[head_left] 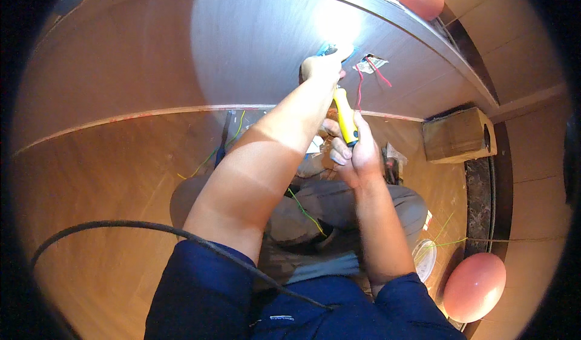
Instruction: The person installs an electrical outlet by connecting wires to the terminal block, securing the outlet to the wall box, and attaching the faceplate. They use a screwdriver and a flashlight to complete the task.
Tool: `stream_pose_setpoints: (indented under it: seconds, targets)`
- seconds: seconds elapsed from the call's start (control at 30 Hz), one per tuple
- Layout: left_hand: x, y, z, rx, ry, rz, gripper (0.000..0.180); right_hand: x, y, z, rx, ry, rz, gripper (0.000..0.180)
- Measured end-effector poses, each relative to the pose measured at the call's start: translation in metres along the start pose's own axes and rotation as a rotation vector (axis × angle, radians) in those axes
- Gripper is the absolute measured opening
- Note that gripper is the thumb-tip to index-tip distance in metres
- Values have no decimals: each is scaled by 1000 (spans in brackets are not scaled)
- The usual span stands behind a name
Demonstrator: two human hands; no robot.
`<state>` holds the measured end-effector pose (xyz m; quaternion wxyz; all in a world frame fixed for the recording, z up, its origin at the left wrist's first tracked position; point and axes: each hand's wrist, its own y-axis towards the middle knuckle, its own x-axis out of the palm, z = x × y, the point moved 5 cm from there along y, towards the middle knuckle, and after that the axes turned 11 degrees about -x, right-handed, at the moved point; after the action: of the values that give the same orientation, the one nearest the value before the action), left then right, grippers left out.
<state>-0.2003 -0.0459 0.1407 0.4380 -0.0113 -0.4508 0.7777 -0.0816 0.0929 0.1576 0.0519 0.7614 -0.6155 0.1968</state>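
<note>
Yellow-handled screwdriver (345, 113) in R hand (362, 149), tilted, shaft end up twd L hand (324, 67), in front of grey panel (254, 43). R fingers wrapped round lower part of handle. L hand up at panel by blue-edged fitting (327, 49); can't tell what its fingers grip, if anything. Red wires (360, 90) come out of cut-out (371, 63) just R. Brown box (454, 139) on floor (109, 201), far R.

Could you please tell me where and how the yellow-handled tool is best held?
Probably by the lower part of its yellow handle, coming from below and the right, as the right hand does: the handle is long and rounded, slanting up and slightly left, and its upper end lies close to the left hand.
</note>
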Motion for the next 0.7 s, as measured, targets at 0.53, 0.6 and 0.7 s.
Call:
stream_pose_setpoints:
  seconds: [0.53, 0.6, 0.7]
  targets:
    - [0, 1, -2, 33, 37, -26, 39, 12, -1, -40, -881, -1459, -109, 49]
    - [1, 4, -4, 18, 38, -23, 45, 13, -2, -37, -933, -1493, -107, 48]
    - [3, 10, -5, 10, 53, -42, 45, -5, 14, -22, -526, -1076, -68, 47]
